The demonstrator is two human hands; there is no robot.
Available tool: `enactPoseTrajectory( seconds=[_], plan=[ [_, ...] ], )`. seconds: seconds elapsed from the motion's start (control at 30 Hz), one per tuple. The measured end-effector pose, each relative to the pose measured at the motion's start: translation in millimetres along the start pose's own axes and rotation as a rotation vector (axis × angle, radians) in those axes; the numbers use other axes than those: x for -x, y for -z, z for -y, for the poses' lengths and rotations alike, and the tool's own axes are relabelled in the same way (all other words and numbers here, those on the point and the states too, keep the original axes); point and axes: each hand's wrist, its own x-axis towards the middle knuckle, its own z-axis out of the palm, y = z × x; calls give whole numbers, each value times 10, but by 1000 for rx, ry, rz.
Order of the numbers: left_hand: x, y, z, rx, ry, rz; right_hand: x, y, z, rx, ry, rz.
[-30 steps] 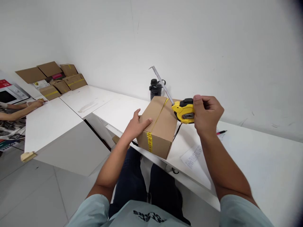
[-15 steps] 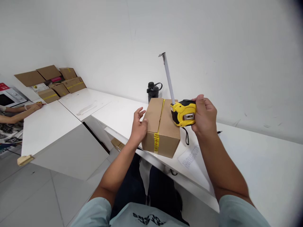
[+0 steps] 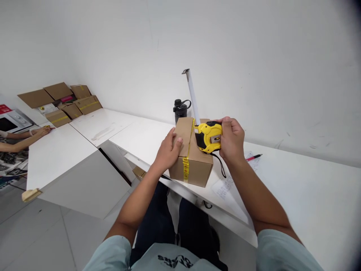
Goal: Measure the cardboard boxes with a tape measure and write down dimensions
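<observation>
A brown cardboard box (image 3: 182,137) with printed yellow tape stands on the white table. My left hand (image 3: 169,150) grips its left side, thumb on the top face and fingers along the edge. My right hand (image 3: 232,139) is closed around a yellow and black tape measure (image 3: 208,136), held over the right part of the box. From its case a short length of white blade (image 3: 193,96) sticks up, tilted slightly left, with a metal hook at the end. The black wrist strap dangles beside the box.
Behind the box stands a black bottle (image 3: 180,110). Written paper (image 3: 225,188) and a red and black pen (image 3: 254,157) lie to the right. Farther left, another person's hands (image 3: 42,131) rest on the table (image 3: 64,150) near several boxes (image 3: 87,104) and a microwave (image 3: 12,122).
My right hand has brought the tape measure left and slightly down, nearer the box. My left hand has moved farther onto the box's side. The pen now shows more fully.
</observation>
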Motion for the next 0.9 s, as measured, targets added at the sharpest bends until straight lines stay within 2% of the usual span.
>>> enactPoseTrajectory(
  seconds=[0.07,0.27,0.47,0.73,0.9],
  plan=[
    [-6,1,5,-12,6,2,-31,-6,-42,-43,-22,9],
    [-15,-9,23,-44,-3,-4,-94,0,-95,-36,-93,161],
    [1,11,-20,-54,2,-4,-121,-21,-138,-51,-127,117],
    [2,-9,12,4,44,-33,-185,-13,-189,112,-270,163],
    [-8,-50,83,54,68,-56,-188,102,-117,256,-195,298]
  ],
)
